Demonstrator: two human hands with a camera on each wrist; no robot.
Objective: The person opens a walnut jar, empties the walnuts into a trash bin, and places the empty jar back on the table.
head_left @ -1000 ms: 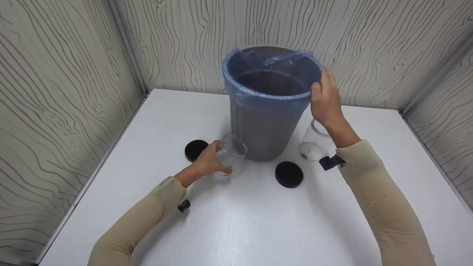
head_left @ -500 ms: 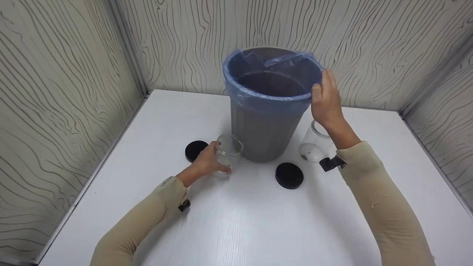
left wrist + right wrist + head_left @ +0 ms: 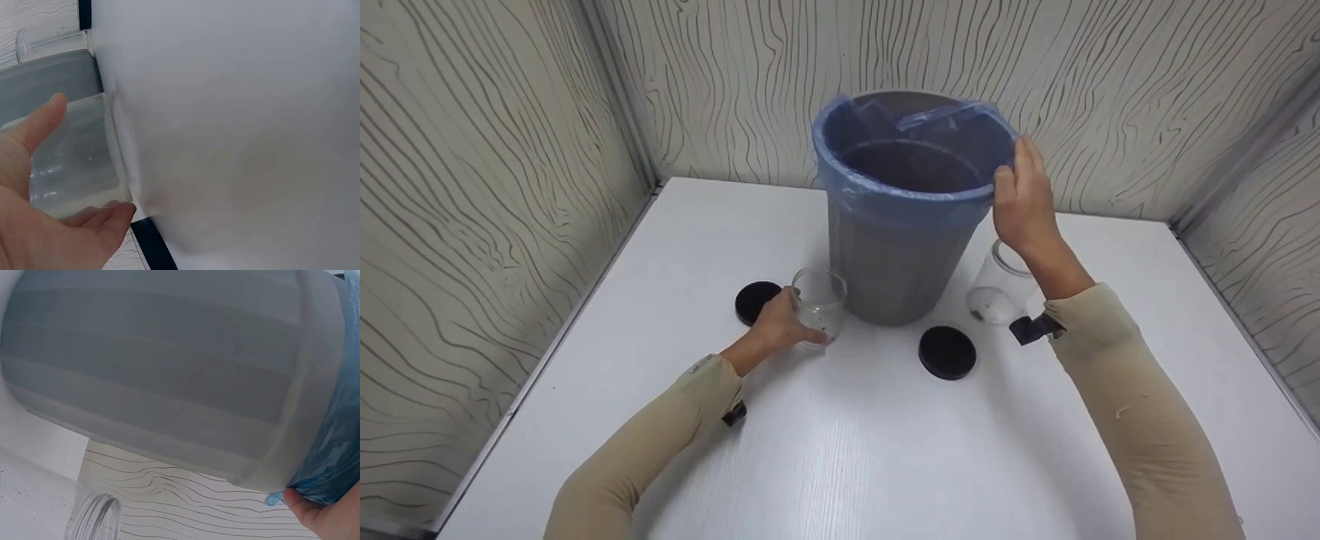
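Note:
In the head view my left hand holds a clear jar that stands upright, open mouth up, on the white table beside the bin. Small dark specks show near its bottom. In the left wrist view, thumb and fingers go round the jar from opposite sides. My right hand grips the rim of a grey trash bin at its right side, over the blue trash bag folded down round the rim. The right wrist view has the thumb on the bag's edge.
A second clear jar without a lid stands right of the bin, partly behind my right forearm. One black lid lies behind my left hand, another black lid in front of the bin. Patterned panels enclose the white table.
The jar in my left hand has tipped from leaning toward the bin to upright and shifted slightly left. My right hand has stayed on the bin's rim.

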